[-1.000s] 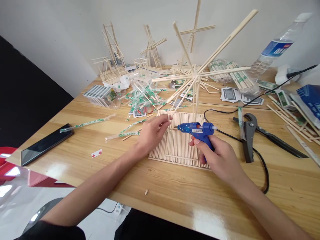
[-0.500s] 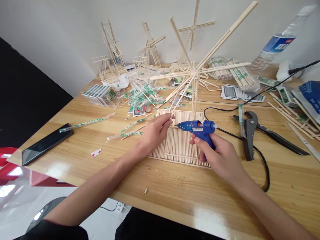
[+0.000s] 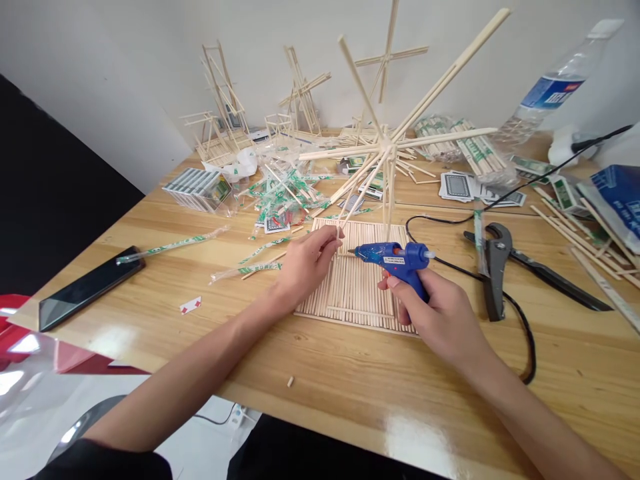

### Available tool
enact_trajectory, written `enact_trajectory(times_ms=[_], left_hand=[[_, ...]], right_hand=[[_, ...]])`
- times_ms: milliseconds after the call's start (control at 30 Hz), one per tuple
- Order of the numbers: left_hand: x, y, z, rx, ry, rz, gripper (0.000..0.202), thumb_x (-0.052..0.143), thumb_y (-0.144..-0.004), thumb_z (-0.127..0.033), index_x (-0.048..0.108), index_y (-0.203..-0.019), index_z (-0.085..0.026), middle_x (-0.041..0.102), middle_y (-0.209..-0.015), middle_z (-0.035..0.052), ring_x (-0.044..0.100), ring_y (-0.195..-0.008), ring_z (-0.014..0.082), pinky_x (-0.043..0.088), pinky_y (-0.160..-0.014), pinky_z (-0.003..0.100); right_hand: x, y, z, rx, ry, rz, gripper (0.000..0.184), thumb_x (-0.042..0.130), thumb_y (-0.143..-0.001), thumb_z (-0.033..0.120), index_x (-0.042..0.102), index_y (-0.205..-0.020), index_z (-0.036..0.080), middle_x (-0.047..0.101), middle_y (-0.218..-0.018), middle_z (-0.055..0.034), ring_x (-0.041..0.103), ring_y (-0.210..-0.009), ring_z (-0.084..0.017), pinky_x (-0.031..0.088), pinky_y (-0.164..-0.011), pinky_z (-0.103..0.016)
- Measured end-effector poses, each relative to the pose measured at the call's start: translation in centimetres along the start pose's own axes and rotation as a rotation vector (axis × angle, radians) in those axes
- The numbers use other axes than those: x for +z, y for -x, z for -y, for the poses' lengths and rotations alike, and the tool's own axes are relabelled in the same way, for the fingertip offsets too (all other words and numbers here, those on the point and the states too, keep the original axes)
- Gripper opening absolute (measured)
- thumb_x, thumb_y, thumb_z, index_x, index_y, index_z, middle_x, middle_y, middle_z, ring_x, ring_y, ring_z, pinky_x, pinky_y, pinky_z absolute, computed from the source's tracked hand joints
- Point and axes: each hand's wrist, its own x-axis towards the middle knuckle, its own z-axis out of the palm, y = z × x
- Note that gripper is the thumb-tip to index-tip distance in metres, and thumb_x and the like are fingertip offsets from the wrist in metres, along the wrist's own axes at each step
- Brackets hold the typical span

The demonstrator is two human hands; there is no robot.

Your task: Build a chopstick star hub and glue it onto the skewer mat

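My right hand (image 3: pixel 430 300) is wrapped round a blue hot glue gun (image 3: pixel 395 257), a finger at its orange trigger. The nozzle points left, close to the fingertips of my left hand (image 3: pixel 310 260). Those fingers are closed in a pinch on a thin wooden stick (image 3: pixel 340 233), part of it hidden by the hand. Under both hands lies a flat mat of wooden sticks (image 3: pixel 363 290) laid side by side. Above it rises a wheel-like frame of wooden sticks (image 3: pixel 387 143), its spokes spreading out from one hub.
A black-handled cutter (image 3: pixel 495 267) and the glue gun's black cord (image 3: pixel 525 327) lie at the right. Plastic wrappers (image 3: pixel 285 190) and playing cards (image 3: pixel 456 185) are strewn behind. A phone (image 3: pixel 90 287) lies at the left; a water bottle (image 3: pixel 555 87) stands at the back right.
The view has shifted very slightly. Both hands keep nearly the same place and grip, with the nozzle still near the left fingertips.
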Motion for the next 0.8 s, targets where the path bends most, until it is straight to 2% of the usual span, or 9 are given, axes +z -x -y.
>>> enact_trajectory(times_ms=[233, 400, 567, 667, 800], left_hand=[[0.19, 0.23, 0.25, -0.085, 0.130, -0.038, 0.015, 0.057, -0.094, -0.017, 0.064, -0.107, -0.021, 0.072, -0.085, 0.0002, 0.066, -0.075, 0.0127, 0.055, -0.075, 0.026], [0.28, 0.26, 0.28, -0.047, 0.137, -0.032, 0.022, 0.059, -0.093, -0.017, 0.065, -0.114, -0.019, 0.072, -0.086, 0.0012, 0.069, -0.077, 0.0121, 0.057, -0.079, 0.026], [0.19, 0.30, 0.39, -0.027, 0.066, -0.029, 0.014, 0.061, -0.093, -0.016, 0.067, -0.106, -0.020, 0.075, -0.089, 0.0013, 0.070, -0.078, 0.0121, 0.056, -0.074, 0.023], [0.18, 0.30, 0.58, 0.015, 0.027, -0.011, 0.012, 0.059, -0.094, -0.014, 0.067, -0.101, -0.020, 0.076, -0.098, 0.0024, 0.070, -0.078, 0.0116, 0.057, -0.074, 0.023], [0.27, 0.23, 0.67, 0.103, -0.021, -0.001, 0.015, 0.056, -0.096, -0.012, 0.066, -0.104, -0.020, 0.077, -0.106, 0.0046, 0.071, -0.086, 0.0141, 0.057, -0.081, 0.027]], right_hand=[[0.00, -0.02, 0.22, 0.013, 0.007, 0.003, 0.038, 0.056, -0.086, 0.056, 0.066, -0.094, 0.020, 0.074, -0.084, -0.0080, 0.055, -0.049, -0.015, 0.043, -0.049, -0.032], [-0.03, -0.08, 0.35, 0.006, 0.023, 0.002, 0.039, 0.055, -0.087, 0.055, 0.067, -0.095, 0.019, 0.071, -0.073, -0.0050, 0.056, -0.048, -0.016, 0.041, -0.048, -0.031], [0.01, -0.10, 0.27, -0.016, 0.071, -0.017, 0.039, 0.054, -0.087, 0.057, 0.067, -0.086, 0.020, 0.058, -0.049, 0.0014, 0.054, -0.046, -0.017, 0.040, -0.049, -0.031], [0.01, -0.10, 0.40, -0.015, 0.087, -0.023, 0.040, 0.054, -0.086, 0.057, 0.068, -0.086, 0.020, 0.057, -0.049, 0.0017, 0.053, -0.046, -0.017, 0.039, -0.049, -0.031], [-0.08, -0.07, 0.59, -0.005, 0.113, -0.017, 0.041, 0.051, -0.085, 0.057, 0.068, -0.087, 0.020, 0.055, -0.051, 0.0013, 0.052, -0.048, -0.018, 0.039, -0.051, -0.032]])
